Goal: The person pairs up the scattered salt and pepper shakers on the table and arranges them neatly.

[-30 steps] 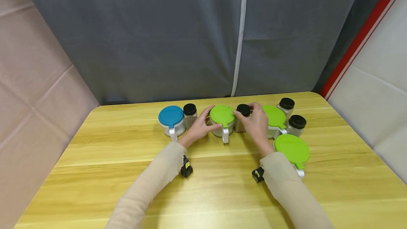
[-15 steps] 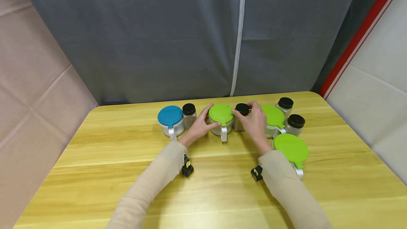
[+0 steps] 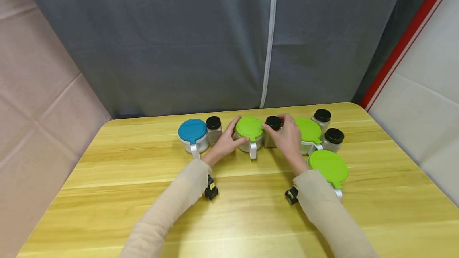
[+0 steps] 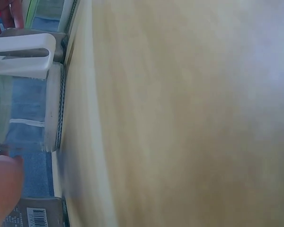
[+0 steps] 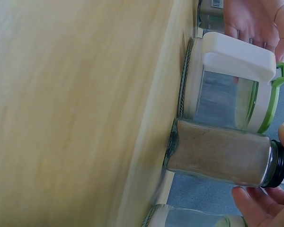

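A clear jar with a green lid point(image 3: 250, 128) and white handle stands in the back row on the wooden table point(image 3: 125, 194). My left hand point(image 3: 233, 135) grips it from the left, thumb at the front and fingers behind. Right beside it stands a black-capped spice bottle point(image 3: 273, 124); my right hand point(image 3: 281, 129) holds it at the cap. In the right wrist view the spice bottle point(image 5: 222, 153) touches the green-lidded jar point(image 5: 227, 94), with fingertips point(image 5: 255, 203) round the cap. The left wrist view shows the jar's white handle point(image 4: 23, 54) and my thumb point(image 4: 2, 184).
A blue-lidded jar point(image 3: 193, 132) and another spice bottle point(image 3: 213, 127) stand to the left. On the right are two more green-lidded jars point(image 3: 309, 131) point(image 3: 328, 165) and two black-capped bottles point(image 3: 322, 118) point(image 3: 334, 137). A grey curtain point(image 3: 215, 43) hangs behind the table.
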Demonstrator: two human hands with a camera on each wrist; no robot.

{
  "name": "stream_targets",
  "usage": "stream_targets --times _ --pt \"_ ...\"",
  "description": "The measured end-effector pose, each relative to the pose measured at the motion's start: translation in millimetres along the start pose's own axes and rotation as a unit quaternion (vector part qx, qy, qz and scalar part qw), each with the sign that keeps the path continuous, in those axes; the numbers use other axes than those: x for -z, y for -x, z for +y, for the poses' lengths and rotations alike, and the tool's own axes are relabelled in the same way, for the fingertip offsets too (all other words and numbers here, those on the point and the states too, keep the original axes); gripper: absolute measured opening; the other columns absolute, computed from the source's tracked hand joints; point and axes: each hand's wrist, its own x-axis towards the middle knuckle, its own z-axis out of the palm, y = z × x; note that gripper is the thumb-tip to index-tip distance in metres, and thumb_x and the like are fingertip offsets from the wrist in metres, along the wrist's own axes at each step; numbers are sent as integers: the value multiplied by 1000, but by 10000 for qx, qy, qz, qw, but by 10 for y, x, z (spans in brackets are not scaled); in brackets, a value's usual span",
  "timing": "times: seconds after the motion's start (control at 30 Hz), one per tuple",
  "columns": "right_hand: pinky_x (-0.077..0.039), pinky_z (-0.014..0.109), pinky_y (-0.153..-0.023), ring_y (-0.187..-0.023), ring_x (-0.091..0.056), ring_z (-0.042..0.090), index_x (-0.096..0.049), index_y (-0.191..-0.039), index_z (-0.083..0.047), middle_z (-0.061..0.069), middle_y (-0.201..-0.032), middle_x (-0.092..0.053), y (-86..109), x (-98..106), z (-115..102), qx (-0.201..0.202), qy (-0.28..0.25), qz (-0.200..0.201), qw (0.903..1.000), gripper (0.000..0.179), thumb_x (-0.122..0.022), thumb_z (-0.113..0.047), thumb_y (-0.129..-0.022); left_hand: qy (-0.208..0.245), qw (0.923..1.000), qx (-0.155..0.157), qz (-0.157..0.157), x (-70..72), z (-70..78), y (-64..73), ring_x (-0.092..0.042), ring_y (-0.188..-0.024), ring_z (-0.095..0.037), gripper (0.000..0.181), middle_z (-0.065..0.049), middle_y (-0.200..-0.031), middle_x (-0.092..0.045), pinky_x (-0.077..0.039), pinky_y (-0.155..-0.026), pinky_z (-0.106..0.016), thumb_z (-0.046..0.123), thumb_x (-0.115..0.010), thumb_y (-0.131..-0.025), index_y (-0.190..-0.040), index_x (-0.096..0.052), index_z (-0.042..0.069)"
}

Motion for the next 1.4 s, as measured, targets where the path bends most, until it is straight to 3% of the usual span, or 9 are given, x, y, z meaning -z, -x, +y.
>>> stream_targets --times 0.17,0.3,0.53,0.73,0.87,1.1,1.27,1.4 --pt "-41 43 -79 -93 -52 32 -49 -113 2 18 -104 -55 3 23 5 -32 -70 -94 9999 58 -71 -35 -74 -85 9997 -132 189 -24 -36 12 -15 -128 -11 76 1 -144 -15 -17 -102 -27 25 -62 -83 -142 -15 15" --pt "-40 43 -80 -97 -51 31 -48 -115 2 18 -108 -54 13 68 0 -41 -129 -123 9998 59 -70 -35 -75 36 9994 -244 232 -20 17 51 -13 -128 -9 75 0 -144 -16 -16 -102 -25 24 -62 -84 -142 -15 13" --pt "-39 43 -82 -100 -49 30 -48 -115 3 18 -109 -54 35 198 -38 137 -333 -32 9993 59 -71 -33 -74 120 9990 -413 115 18 363 224 -12 -130 -20 72 -11 -144 -15 -13 -103 -31 15 -60 -85 -140 -15 4" --pt "-43 40 -80 -102 -49 29 -47 -116 2 15 -113 -53 61 285 -61 201 -468 -88 9987 58 -69 -33 -76 -174 9978 -593 243 9 495 335 -15 -129 -23 69 -13 -143 -18 -14 -103 -33 11 -60 -85 -140 -19 5" --pt "-44 41 -81 -104 -48 28 -47 -117 1 15 -115 -52 96 352 -91 283 -610 -132 9977 59 -68 -35 -76 -125 9959 -801 411 -8 521 372 -19 -128 -24 67 -15 -141 -21 -15 -103 -34 9 -60 -84 -139 -22 4" --pt "-43 41 -82 -106 -47 27 -47 -118 0 13 -117 -51 140 488 -139 385 -810 -228 9957 58 -66 -37 -78 -98 9903 -1088 856 -68 191 297 -22 -126 -12 69 0 -139 -27 -18 -102 -30 25 -63 -82 -139 -26 15" --pt "-45 41 -80 -105 -48 27 -48 -117 1 13 -116 -52 161 569 -148 596 -816 -154 9948 55 -66 -34 -78 -47 9854 -1358 1027 -87 219 351 -25 -125 -15 65 -6 -137 -30 -20 -102 -31 16 -64 -81 -136 -29 5" --pt "-45 42 -79 -104 -49 27 -49 -115 1 13 -115 -52 181 638 -150 695 -761 -116 9946 53 -67 -32 -78 119 9813 -1590 1081 -111 391 449 -28 -123 -25 62 -17 -134 -33 -21 -101 -38 5 -63 -80 -132 -31 -4"
